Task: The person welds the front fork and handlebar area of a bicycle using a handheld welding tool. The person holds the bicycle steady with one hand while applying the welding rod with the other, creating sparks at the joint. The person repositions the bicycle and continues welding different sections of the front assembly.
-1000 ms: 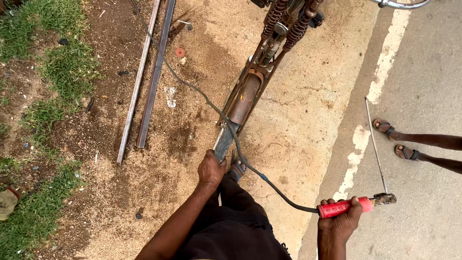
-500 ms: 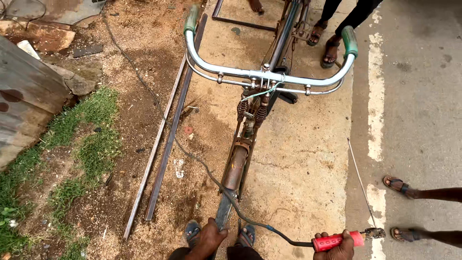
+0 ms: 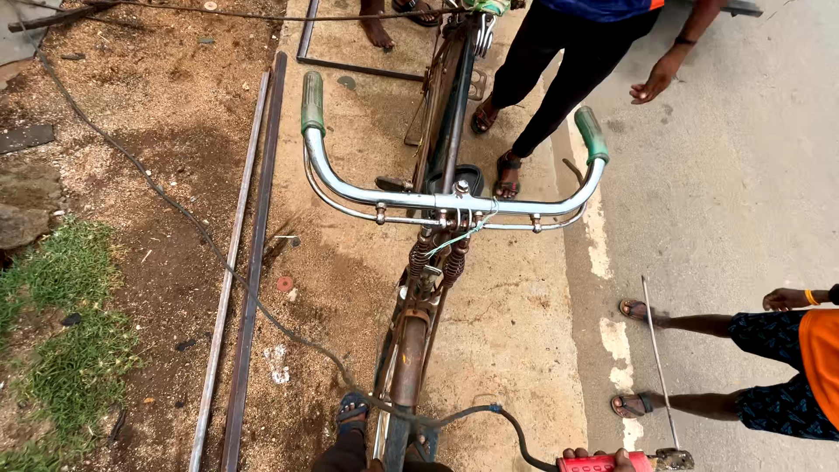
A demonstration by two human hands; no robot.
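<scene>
handlebar grips (image 3: 312,102) showing green | handlebar (image 3: 446,202) gleaming silver | bicycle frame (image 3: 409,350) showing rusty brown | tool handle (image 3: 603,461) showing red | cable (image 3: 262,306) running black | grass (image 3: 70,350) showing green | bystander's shirt (image 3: 821,345) showing orange

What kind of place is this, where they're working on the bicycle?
Probably an open-air roadside repair or welding spot: a bicycle stands on a concrete strip beside a paved road, with steel bars on sawdust-strewn dirt and a rod holder in the right hand.

Open concrete left of the bicycle (image 3: 437,262), up to the two metal bars (image 3: 240,288) lying lengthwise. Cable (image 3: 262,315) snakes across that gap. Right side: bare road, but a welding rod (image 3: 657,358) sticks up there and a bystander's feet (image 3: 636,354) flank it. Handlebar (image 3: 450,201) spans ahead.
</scene>
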